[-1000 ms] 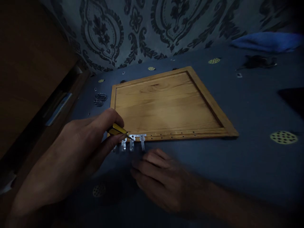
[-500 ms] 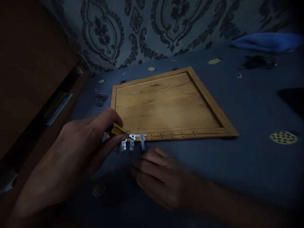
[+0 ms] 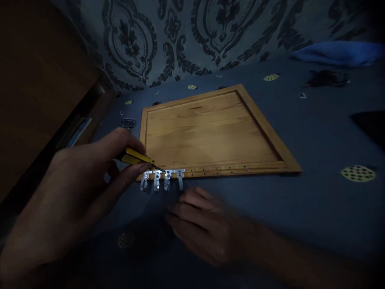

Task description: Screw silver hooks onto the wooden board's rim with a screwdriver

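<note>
A framed wooden board (image 3: 210, 128) lies flat on a dark blue cloth. Along its near edge, at the left end, several small metal hooks (image 3: 162, 179) hang off the rail, and a row of small holes runs on to the right. My left hand (image 3: 84, 188) is closed round a yellow-handled screwdriver (image 3: 136, 157), whose tip points at the hooks. My right hand (image 3: 201, 224) rests on the cloth just in front of the hooks, fingers loosely curled, with nothing visible in it.
A heap of loose metal hooks (image 3: 128, 123) lies by the board's far left corner. Small bits are scattered on the cloth (image 3: 325, 132). A blue folded cloth (image 3: 339, 52) and a dark object (image 3: 326, 78) lie far right. Brown wooden furniture (image 3: 39, 80) stands at left.
My left hand has drawn back to the left with the screwdriver, uncovering the two leftmost hooks. My right hand has stayed in place.
</note>
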Motion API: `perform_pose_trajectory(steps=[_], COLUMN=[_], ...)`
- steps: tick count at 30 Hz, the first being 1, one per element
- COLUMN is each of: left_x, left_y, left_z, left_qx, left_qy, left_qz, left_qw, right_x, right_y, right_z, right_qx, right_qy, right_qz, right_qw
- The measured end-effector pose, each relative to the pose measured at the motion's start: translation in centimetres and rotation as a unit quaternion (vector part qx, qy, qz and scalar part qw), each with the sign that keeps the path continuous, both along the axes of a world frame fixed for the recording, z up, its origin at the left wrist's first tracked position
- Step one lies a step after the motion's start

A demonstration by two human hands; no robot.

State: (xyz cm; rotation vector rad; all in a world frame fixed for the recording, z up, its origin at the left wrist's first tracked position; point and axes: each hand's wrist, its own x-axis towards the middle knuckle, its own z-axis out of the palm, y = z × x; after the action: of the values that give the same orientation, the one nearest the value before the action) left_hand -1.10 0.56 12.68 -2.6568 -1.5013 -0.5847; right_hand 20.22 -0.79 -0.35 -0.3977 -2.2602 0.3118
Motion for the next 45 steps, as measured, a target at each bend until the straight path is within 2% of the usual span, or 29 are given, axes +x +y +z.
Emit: perform_pose_trajectory(steps=[7, 12, 26, 36, 45], left_x=[-0.1, 0.2, 0.9, 1.5, 1.0], left_y=[0.6, 0.4, 0.7, 0.6, 0.7], left_z=[-0.5, -0.4, -0.8, -1.7, -1.7], left_qx=[-0.021, -0.040, -0.048, 0.016, -0.035], left_qy=[0.058, 0.043, 0.033, 0.031, 0.016], left_qz=[-0.008, -0.002, -0.035, -0.051, -0.087], left_qw=[0.998, 0.998, 0.998, 0.998, 0.995], right_x=[0.1, 0.0, 0.1, 0.2, 0.2], right_y=[0.0, 0.2, 0.0, 0.1, 0.1], right_z=[-0.1, -0.1, -0.2, -0.3, -0.3], right_qx=[-0.008, -0.007, -0.010, 0.002, -0.007], right_qy=[-0.011, -0.004, -0.015, -0.020, -0.026], right_qz=[0.001, 0.006, 0.002, -0.001, -0.002], right_qw=[1.000, 1.000, 1.000, 1.000, 1.000])
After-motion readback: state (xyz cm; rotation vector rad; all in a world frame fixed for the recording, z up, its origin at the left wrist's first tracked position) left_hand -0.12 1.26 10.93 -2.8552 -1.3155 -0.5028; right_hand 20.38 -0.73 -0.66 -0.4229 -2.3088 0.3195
